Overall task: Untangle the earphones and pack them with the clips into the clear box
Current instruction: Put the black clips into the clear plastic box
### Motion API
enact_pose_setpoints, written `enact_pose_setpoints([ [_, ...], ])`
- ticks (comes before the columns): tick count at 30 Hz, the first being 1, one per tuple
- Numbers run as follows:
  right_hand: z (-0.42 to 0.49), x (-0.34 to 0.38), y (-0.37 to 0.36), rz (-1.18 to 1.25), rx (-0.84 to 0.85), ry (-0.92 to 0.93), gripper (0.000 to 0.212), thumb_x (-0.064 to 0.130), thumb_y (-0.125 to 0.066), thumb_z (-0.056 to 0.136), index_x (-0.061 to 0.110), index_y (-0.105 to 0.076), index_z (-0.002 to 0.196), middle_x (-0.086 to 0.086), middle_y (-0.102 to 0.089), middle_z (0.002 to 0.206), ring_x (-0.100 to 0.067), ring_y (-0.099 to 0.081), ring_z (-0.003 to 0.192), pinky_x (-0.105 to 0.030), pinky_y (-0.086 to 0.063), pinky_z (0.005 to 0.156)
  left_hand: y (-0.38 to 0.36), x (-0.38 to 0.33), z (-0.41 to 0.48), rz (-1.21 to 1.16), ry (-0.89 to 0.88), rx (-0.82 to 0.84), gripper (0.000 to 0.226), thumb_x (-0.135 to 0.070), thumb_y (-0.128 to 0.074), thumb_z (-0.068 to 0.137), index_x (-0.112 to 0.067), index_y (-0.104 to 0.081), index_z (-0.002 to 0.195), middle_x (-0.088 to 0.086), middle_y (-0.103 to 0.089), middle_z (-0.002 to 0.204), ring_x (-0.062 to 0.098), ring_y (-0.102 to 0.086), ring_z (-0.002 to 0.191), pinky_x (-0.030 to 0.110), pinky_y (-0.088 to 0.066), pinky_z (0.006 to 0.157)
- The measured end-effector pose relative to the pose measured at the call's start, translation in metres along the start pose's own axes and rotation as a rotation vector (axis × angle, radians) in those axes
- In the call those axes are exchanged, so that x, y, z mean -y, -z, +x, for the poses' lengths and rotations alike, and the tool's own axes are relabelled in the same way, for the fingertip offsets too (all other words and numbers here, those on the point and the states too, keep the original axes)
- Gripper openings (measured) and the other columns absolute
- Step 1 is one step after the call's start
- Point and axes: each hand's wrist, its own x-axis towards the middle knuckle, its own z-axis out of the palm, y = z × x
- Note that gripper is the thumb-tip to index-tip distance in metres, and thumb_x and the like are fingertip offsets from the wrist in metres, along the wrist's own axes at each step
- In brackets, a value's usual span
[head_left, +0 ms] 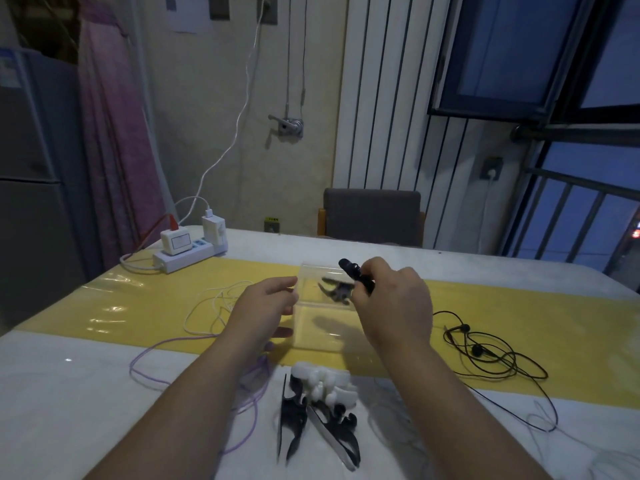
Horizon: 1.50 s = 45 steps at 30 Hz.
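Right hand [391, 306] is pinching a black plastic clip [356, 275] above the clear plastic box [322, 337], and left hand [266, 303] is gripping its wall. Packing looks barely started: black corded earphones [485, 351] are lying right of the fingers, black-and-white clip pile [322, 393] below them.

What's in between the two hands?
The clear box sits between the left hand and right hand, with a blurred black clip in or above it, as the head view shows.

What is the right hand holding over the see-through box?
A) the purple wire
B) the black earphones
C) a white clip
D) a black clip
D: the right hand pinches a black clip just above the clear box, while the black earphones lie on the table off to the right.
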Motion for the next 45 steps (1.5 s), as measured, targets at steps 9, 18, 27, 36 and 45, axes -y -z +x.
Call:
enact_pose_setpoints([
  [9,-0.011,-0.014,0.009,0.25,0.112,0.115,0.018,0.018,-0.059,0.093,0.021,-0.067,0.108,0.007,-0.068,0.097,-0.011,-0.057,0.09,-0.025,-0.043,0.075,-0.002,-0.004,-0.008,-0.013,-0.036,0.028,0.027,-0.019,-0.057,0.094,-0.028,-0.066,0.117,0.001,-0.067,0.089,0.019,-0.065,0.083,0.024,-0.047,0.049],
  [18,-0.027,-0.003,0.019,0.341,0.613,0.213,0.012,0.028,-0.061,0.088,0.03,-0.07,0.097,0.016,-0.064,0.078,-0.003,-0.058,0.072,-0.032,-0.053,0.072,-0.002,-0.002,-0.006,0.01,-0.067,0.034,0.025,-0.017,-0.056,0.093,-0.034,-0.074,0.099,0.009,-0.067,0.086,0.031,-0.066,0.092,0.042,-0.051,0.067],
  [27,-0.029,-0.006,0.024,0.216,1.092,0.179,0.058,0.053,-0.075,0.073,0.043,-0.054,0.125,0.017,-0.061,0.115,-0.003,-0.061,0.098,-0.031,-0.053,0.09,-0.002,-0.002,-0.008,0.032,-0.093,0.036,0.025,-0.018,-0.054,0.094,-0.033,-0.073,0.1,0.014,-0.068,0.103,0.032,-0.065,0.1,0.05,-0.057,0.074],
  [36,-0.027,-0.003,0.03,0.271,0.845,0.184,0.044,0.037,-0.067,0.08,0.034,-0.063,0.124,0.018,-0.064,0.112,0.004,-0.057,0.086,-0.023,-0.052,0.081,-0.002,-0.001,-0.007,0.006,-0.088,0.05,0.024,-0.018,-0.055,0.094,-0.033,-0.073,0.099,0.016,-0.07,0.1,0.033,-0.068,0.093,0.043,-0.054,0.068],
  [45,-0.009,-0.009,0.033,0.324,0.283,0.071,0.029,0.031,-0.066,0.084,0.024,-0.066,0.112,0.008,-0.056,0.1,0.005,-0.049,0.082,-0.008,-0.037,0.064,-0.001,0.001,-0.002,0.03,-0.081,0.036,0.025,-0.021,-0.055,0.093,-0.037,-0.074,0.096,0.019,-0.068,0.105,0.037,-0.065,0.099,0.048,-0.056,0.071],
])
